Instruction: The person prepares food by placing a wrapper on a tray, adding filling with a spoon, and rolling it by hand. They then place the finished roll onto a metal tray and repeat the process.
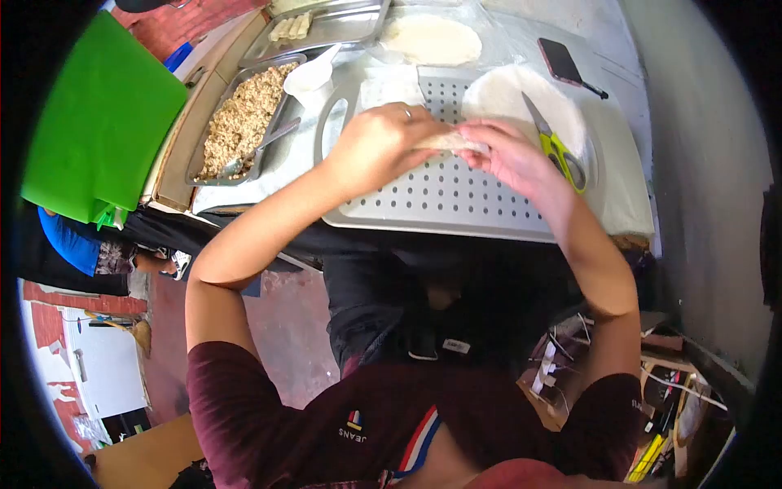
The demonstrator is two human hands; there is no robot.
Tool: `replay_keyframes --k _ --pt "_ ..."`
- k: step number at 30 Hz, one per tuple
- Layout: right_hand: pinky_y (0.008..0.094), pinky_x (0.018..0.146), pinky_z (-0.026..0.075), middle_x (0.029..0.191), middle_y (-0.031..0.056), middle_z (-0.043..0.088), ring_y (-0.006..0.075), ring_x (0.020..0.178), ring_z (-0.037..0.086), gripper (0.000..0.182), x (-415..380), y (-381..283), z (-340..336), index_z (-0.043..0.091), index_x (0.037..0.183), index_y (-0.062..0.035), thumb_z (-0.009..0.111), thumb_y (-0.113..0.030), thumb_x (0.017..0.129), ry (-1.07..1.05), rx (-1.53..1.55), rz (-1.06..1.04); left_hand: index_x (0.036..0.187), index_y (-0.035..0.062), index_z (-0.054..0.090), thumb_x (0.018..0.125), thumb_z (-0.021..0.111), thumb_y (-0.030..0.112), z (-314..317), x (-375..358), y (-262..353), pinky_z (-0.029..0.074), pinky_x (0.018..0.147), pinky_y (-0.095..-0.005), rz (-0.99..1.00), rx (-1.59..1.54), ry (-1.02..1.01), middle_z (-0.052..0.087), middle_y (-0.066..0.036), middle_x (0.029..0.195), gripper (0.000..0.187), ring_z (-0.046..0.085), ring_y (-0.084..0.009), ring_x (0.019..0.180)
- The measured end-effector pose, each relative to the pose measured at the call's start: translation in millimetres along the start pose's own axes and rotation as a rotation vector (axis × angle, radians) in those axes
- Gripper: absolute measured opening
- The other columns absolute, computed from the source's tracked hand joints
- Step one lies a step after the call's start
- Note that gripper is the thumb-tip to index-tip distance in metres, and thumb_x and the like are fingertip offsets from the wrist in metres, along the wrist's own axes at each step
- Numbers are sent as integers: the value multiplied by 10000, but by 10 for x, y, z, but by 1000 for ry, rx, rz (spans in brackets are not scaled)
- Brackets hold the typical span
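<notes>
Between my two hands is a pale, thin filled roll (453, 143), held up over a grey perforated tray (432, 210). My left hand (388, 140) pinches its left end, with a ring showing on one finger. My right hand (507, 152) closes its fingers on the other end. To the right, a round stack of white wrapper sheets (498, 91) rests on the tray, with green-handled scissors (555, 151) lying across it. A folded white sheet (393, 85) sits behind my left hand.
At left, a metal pan (300, 59) of crumbly filling (242, 114) holds a spoon (273, 140). A white plastic cup (309, 80) stands beside it. Finished rolls (292, 27) lie in a back tray (346, 31). Another wrapper (432, 39) and a phone (560, 59) lie at the back.
</notes>
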State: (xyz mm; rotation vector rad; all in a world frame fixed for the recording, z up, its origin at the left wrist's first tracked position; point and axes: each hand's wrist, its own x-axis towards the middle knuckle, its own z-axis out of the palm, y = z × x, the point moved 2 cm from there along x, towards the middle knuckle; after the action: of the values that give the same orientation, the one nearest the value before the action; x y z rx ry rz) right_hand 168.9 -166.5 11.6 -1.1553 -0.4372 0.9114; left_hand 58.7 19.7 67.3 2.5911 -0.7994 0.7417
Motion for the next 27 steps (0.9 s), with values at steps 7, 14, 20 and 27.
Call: replay_keyframes --k 7,14,20,27 --pt "314 810 538 1023 136 652 190 923 640 303 -252 -38 -12 565 1183 20 502 -233 1027 38 269 -62 1126 68 680 816 727 176 -103 330 9 522 729 -410 -42 130 -92 668 -111 876 332 634 -312 796" --pt "336 867 508 1033 147 666 211 924 644 355 -557 95 -39 539 1216 33 424 -250 1035 -20 42 -57 966 31 742 838 701 437 -456 736 -2763 522 759 -358 -785 202 -199 728 -98 867 429 672 -213 804" --pt "304 878 493 1011 116 683 182 937 648 258 -628 96 94 593 1164 33 551 -131 970 163 -294 -49 845 35 705 792 657 401 -433 457 -5383 522 655 -381 -846 437 -534 693 -134 783 373 655 -260 687" --pt "326 925 475 1033 142 676 208 999 651 319 -624 8 107 605 1135 43 585 -208 940 236 -251 116 690 84 634 725 624 177 -267 512 -5630 469 518 -320 -1175 272 -451 614 -52 684 100 545 -174 537"
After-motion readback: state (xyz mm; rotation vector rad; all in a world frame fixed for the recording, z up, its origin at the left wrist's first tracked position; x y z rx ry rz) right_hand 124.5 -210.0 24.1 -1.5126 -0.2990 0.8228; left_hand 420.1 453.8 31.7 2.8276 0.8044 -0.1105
